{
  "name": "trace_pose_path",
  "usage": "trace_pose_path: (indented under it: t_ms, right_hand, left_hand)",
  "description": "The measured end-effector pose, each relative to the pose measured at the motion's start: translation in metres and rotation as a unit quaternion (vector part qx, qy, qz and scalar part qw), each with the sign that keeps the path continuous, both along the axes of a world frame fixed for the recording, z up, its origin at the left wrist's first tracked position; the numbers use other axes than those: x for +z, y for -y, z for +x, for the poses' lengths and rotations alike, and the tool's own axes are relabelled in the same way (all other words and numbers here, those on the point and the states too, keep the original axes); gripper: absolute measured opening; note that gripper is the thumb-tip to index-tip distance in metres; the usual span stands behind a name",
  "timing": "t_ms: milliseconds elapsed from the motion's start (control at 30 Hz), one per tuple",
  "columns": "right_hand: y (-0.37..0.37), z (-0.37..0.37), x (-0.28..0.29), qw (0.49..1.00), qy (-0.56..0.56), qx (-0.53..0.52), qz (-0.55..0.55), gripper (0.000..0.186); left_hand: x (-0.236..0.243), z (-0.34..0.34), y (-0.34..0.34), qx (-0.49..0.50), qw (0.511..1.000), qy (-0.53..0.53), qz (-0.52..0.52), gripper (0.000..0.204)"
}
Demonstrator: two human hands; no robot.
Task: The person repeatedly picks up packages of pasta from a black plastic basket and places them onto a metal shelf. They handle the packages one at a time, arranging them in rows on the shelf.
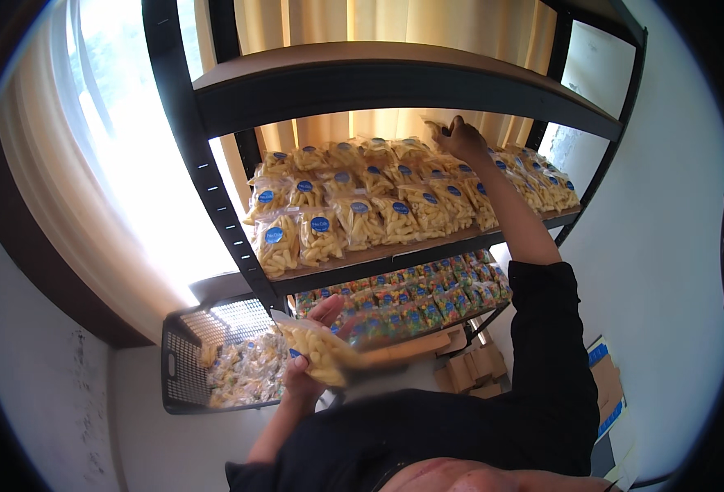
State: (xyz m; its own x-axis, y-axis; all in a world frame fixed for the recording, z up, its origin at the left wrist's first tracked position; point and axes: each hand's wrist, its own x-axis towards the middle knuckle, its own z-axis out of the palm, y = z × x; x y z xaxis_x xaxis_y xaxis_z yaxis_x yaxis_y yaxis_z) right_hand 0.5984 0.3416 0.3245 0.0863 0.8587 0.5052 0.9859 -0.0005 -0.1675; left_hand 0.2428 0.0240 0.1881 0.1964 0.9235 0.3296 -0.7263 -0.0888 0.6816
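Observation:
My left hand (317,344) holds a clear bag of yellow snack sticks (321,348) low in front of my chest, just over a black mesh basket (183,361). My right hand (460,138) reaches far to the back of the middle shelf (378,258), fingers closed on a snack bag (435,127) at the back row. Rows of similar clear bags with blue round stickers (362,205) cover that shelf.
The black metal rack (190,139) has an upper shelf board (378,78) above and a lower shelf of colourful candy bags (419,299). The basket holds several more bags. Cardboard boxes (468,369) lie on the floor, curtains and a bright window at left.

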Motion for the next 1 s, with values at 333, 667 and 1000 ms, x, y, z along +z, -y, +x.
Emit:
trace_pose_path:
  t_ms: [333,667,1000]
  right_hand:
    - [0.034,-0.026,0.025,0.997,0.041,0.035,0.063,0.054]
    - [0.241,-0.12,0.005,0.816,-0.101,0.495,-0.281,0.039]
    - [0.241,-0.103,-0.016,0.775,-0.259,0.464,-0.343,0.032]
  left_hand:
    - [-0.011,0.008,0.001,0.05,0.999,-0.015,0.002,0.086]
    - [0.009,0.042,-0.027,-0.006,0.999,-0.05,0.002,0.095]
    - [0.013,0.06,-0.029,-0.058,0.998,0.015,-0.021,0.081]
